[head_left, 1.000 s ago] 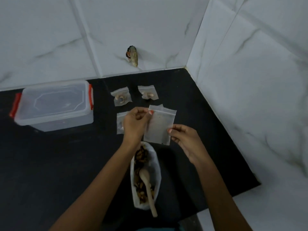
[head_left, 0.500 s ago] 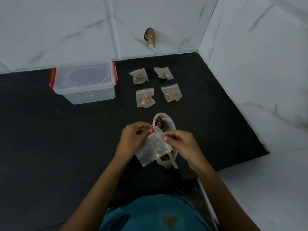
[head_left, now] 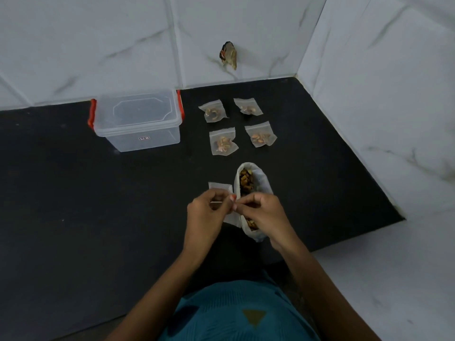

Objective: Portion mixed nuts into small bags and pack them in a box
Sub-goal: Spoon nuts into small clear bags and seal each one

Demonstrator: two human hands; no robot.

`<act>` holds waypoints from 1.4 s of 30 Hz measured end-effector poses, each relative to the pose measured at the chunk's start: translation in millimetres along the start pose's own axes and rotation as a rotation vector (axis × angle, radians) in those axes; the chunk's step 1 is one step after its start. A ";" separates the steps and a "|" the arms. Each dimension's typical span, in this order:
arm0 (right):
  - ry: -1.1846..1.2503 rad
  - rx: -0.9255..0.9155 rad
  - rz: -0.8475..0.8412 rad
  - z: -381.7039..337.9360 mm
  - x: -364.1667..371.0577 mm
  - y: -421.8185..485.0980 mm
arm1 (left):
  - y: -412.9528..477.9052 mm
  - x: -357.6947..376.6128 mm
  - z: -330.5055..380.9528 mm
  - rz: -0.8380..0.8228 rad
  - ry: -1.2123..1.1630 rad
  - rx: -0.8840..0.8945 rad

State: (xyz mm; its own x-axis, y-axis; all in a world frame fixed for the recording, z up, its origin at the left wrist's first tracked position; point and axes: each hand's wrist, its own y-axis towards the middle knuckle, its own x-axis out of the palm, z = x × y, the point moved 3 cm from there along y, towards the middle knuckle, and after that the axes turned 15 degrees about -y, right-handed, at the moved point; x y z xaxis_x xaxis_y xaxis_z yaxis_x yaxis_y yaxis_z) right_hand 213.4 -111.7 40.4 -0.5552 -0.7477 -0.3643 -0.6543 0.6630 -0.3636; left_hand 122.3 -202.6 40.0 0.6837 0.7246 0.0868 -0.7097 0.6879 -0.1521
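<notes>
The empty bag (head_left: 220, 187) has come down beside the nuts (head_left: 246, 181). The left hand (head_left: 209, 211) and right hand (head_left: 264, 214) both pinch its mouth, probably opening it for filling.

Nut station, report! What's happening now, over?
Left hand, right hand pinch small bag. Four filled bags lie by shut box. Nothing blocking.

Nothing could be read: the clear plastic box (head_left: 162, 137) bore a small white sticker (head_left: 144, 138) on its front wall, its dark marks too small to make out.
</notes>
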 end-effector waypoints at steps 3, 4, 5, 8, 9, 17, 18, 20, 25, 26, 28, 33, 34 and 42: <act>0.041 -0.005 -0.032 -1.8 -0.6 -0.1 | 0.9 -6.1 0.1 -0.028 -0.146 -0.067; 0.037 -0.008 -0.036 -1.7 -0.9 -0.1 | 0.9 -7.8 -0.1 -0.030 -0.175 -0.084; 0.029 -0.010 -0.034 -1.7 -0.8 -0.2 | 0.9 -8.9 -0.1 -0.030 -0.174 -0.092; 0.012 -0.024 -0.013 -1.5 1.1 0.3 | 2.5 -10.8 0.5 -0.004 -0.088 -0.077; -0.005 -0.037 0.002 -2.2 1.1 0.7 | 3.4 -11.2 1.7 0.006 -0.036 -0.060; -0.284 -0.192 0.197 -12.0 4.2 3.3 | 5.7 -7.6 0.7 0.017 0.035 -0.067; -0.286 -0.192 0.180 -12.9 7.6 2.2 | 5.1 -5.9 -0.3 0.010 0.013 -0.087; -0.266 -0.190 0.160 -13.3 11.1 0.9 | 5.5 -5.7 -1.7 -0.001 0.039 -0.095; -0.289 -0.152 0.207 -7.9 4.3 2.0 | 7.2 -11.2 0.1 -0.016 0.125 -0.056; -0.316 -0.149 0.230 -7.2 2.0 2.1 | 7.2 -12.0 0.9 -0.017 0.168 -0.036; -0.385 -0.143 0.285 -7.5 -4.3 2.4 | 8.1 -14.2 1.7 -0.022 0.243 -0.015; -0.546 -0.120 0.330 -12.1 -15.6 2.9 | 9.3 -14.4 8.2 -0.022 0.371 0.067; -0.572 -0.132 0.329 -14.0 -15.1 2.3 | 10.0 -13.3 9.7 -0.033 0.387 0.105; -0.659 -0.334 0.426 -24.8 -17.3 -3.6 | 11.3 -4.6 6.8 -0.250 0.308 0.267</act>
State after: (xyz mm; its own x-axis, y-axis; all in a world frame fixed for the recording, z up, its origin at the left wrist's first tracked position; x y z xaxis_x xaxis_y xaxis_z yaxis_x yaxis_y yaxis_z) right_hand 212.6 -102.1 69.3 -0.4441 -0.1943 -0.8747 -0.6321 0.7598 0.1522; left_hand 110.0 -197.9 44.6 0.8287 0.5174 -0.2134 -0.5087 0.8553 0.0983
